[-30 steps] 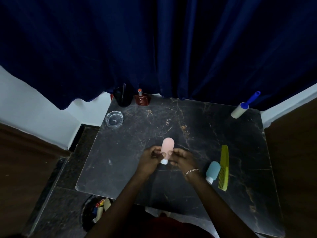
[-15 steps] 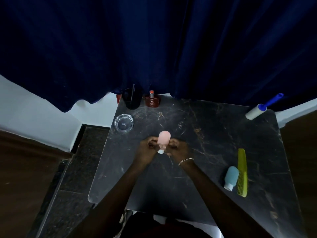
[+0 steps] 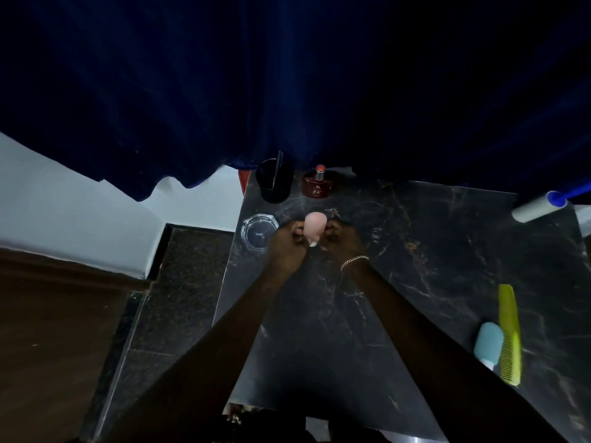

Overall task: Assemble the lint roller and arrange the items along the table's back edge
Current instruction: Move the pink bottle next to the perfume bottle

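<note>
A pink squeeze bottle (image 3: 313, 226) with a white cap stands cap-down between my two hands, a little in front of the table's back edge. My left hand (image 3: 289, 241) grips its left side and my right hand (image 3: 339, 238), with a bracelet on the wrist, grips its right side. The assembled lint roller (image 3: 538, 208), white roll with a blue handle, lies at the back right corner. A blue squeeze bottle (image 3: 488, 344) and a yellow-green comb (image 3: 509, 334) lie side by side near the front right.
Along the back edge stand a black cup (image 3: 275, 182) with a pen in it and a dark red perfume bottle (image 3: 317, 184). A clear glass ashtray (image 3: 258, 231) sits just left of my left hand. A dark blue curtain hangs behind the black marble table (image 3: 415, 257).
Both hands have carried the pink bottle from the table's middle toward the back edge, close to the ashtray and perfume bottle. My view has swung left.
</note>
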### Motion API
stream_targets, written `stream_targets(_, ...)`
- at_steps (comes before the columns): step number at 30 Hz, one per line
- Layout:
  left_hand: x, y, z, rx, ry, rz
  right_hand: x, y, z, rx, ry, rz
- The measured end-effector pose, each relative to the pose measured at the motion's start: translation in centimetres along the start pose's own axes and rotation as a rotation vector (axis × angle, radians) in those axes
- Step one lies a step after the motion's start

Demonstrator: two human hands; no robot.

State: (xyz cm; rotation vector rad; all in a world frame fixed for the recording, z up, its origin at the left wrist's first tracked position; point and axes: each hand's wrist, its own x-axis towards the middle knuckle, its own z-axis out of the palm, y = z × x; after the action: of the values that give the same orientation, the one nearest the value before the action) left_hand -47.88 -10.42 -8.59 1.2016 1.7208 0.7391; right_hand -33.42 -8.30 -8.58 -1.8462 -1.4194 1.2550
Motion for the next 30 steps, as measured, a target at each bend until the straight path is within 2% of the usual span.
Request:
stream_targets(9, 4.5, 0.2, 0.0, -0.016, -0.152, -0.005, 4.1, -0.5, 0.8, -0.173, 0.058, -0.059)
stream_targets(17, 5.5, 1.0, 1.3, -0.203, -0.242, -0.198, 5.2, -0.1, 0.9, -0.078, 0.041, -0.053)
stream_targets(23, 6.3, 1.6, 1.4, -0.285, -0.205, -0.253, 6.1, -0.7, 1.1, -0.052, 0.034, -0.074)
stream_targets(30, 6.1, 1.4, 0.9, -0.318, -0.254, -0.292, 6.7, -0.4, 1.5, 0.005, -0.029, -0.035)
